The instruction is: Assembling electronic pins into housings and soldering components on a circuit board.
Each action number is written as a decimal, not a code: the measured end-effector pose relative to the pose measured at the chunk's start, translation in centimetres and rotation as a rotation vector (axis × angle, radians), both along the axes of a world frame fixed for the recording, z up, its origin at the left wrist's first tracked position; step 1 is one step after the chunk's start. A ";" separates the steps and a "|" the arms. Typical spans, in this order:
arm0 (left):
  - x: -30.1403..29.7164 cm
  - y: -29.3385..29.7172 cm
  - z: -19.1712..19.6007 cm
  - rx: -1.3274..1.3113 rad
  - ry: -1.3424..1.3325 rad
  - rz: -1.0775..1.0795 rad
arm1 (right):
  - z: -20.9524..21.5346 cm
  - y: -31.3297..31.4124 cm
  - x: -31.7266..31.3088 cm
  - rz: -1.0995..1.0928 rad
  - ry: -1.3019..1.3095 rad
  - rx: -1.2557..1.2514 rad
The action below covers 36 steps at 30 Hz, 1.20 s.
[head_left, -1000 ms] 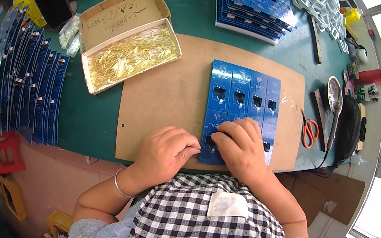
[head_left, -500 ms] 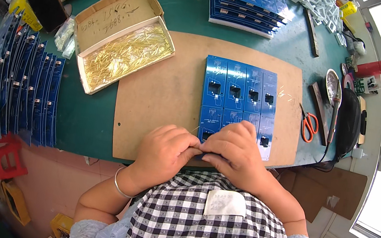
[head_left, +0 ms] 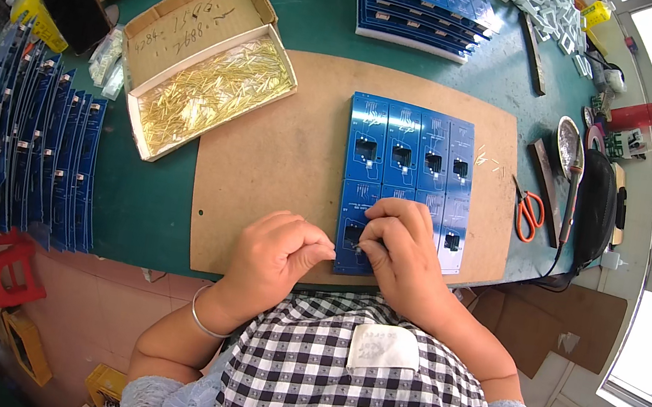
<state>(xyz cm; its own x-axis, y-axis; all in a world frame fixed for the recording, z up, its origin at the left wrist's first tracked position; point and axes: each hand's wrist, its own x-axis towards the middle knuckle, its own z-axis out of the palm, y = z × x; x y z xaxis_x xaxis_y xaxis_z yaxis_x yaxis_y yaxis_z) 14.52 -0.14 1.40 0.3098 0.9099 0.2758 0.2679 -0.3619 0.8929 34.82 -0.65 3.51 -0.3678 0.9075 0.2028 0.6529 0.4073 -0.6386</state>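
hands: since half a second ago, in the head view, the right hand [head_left: 403, 249] has drawn off from the left hand [head_left: 277, 251]; their fingertips met then, and now a gap lies between.
left hand fingers: thumb and forefinger pinched tip to tip, just beside the panel's left edge; too small to tell whether a pin sits between them.
right hand fingers: curled over the panel's near part, thumb and forefinger close together by the lower left cut-out [head_left: 353, 233]; a tiny thin thing [head_left: 356, 247] seems to show at the tips, but i cannot tell if it is gripped.
blue panel [head_left: 414, 185]: flat on the brown board [head_left: 292, 148], in front of the person, its near row partly under the right hand.
gold pins [head_left: 220, 91]: many left in the white tray [head_left: 138, 127], a few loose to the panel's right.
panel progress: work looks to be at the lower left section; i make out no pins standing in the far row, though they may be too fine to see, so what is done there stays unsure.
other boards: a stack [head_left: 426, 16] beyond and a standing row [head_left: 34, 152] at left; finished or waiting, i cannot tell.
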 end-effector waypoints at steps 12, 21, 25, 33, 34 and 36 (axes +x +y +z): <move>-0.5 0.0 -0.2 -0.052 -0.094 -0.003 | -0.2 0.0 -0.2 0.025 -0.106 0.017; -0.7 -0.3 -0.2 -0.193 -0.100 0.025 | 0.7 0.2 -0.7 0.120 -0.345 0.287; -0.2 0.0 -0.1 -0.031 -0.055 0.027 | 0.9 0.2 -0.4 0.147 -0.347 0.277; -0.3 -0.3 -0.4 0.025 -0.023 -0.009 | 0.8 -1.1 0.1 0.150 -0.431 0.373; -0.2 -0.2 -0.4 0.029 -0.033 -0.016 | 0.8 -1.4 0.2 0.121 -0.461 0.377; -0.2 -0.1 -0.4 0.009 -0.041 -0.018 | 1.1 -2.4 0.4 0.106 -0.519 0.300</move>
<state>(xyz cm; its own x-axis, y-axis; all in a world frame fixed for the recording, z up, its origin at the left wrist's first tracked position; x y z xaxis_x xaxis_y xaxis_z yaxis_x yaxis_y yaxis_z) 14.33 -0.29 0.99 0.3141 0.9019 0.2964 0.2242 -0.3739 0.9000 35.24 -3.05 4.63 -0.5724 0.7916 0.2137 0.7943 0.6000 -0.0953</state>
